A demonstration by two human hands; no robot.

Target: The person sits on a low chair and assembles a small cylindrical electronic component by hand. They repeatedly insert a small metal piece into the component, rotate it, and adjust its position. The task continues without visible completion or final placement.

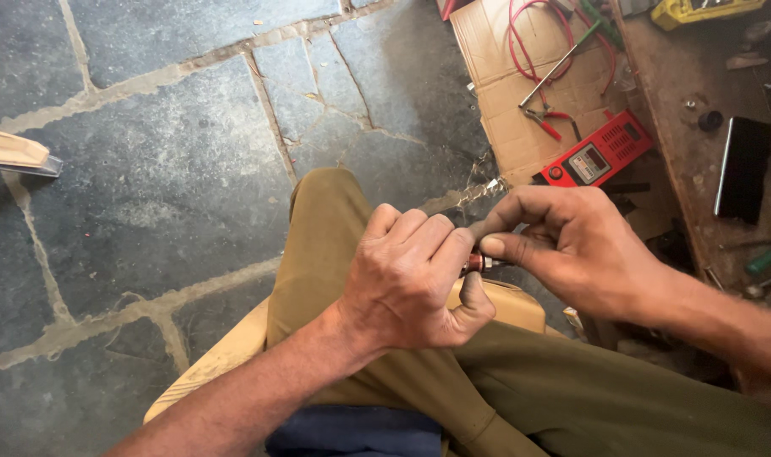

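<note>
At the centre of the frame, the left hand (411, 283) and right hand (572, 245) meet over a small red-and-metal part (473, 264), pinched between the fingers (497, 247) of both. Below lie olive trousers (334, 245) and a yellowish chair (233, 355). At upper right, a red meter (597, 152), pliers (544, 120) and red wire (529, 42) rest on cardboard (495, 51) beside the worktop (699, 161). Stone floor (148, 169) fills the left.

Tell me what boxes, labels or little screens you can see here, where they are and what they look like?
Red meter: on the floor at upper right, beside the cardboard; a flat red rectangle with a pale screen panel and a round knob.
Flattened cardboard box: top middle-right on the stone floor; brown, opened flat, with red wires and pliers lying on it.
Yellow device: top right corner, mostly cut off; yellow and black.
Dark flat slab: right edge, on the brown surface; black, rectangular, nothing showing on it.
</note>
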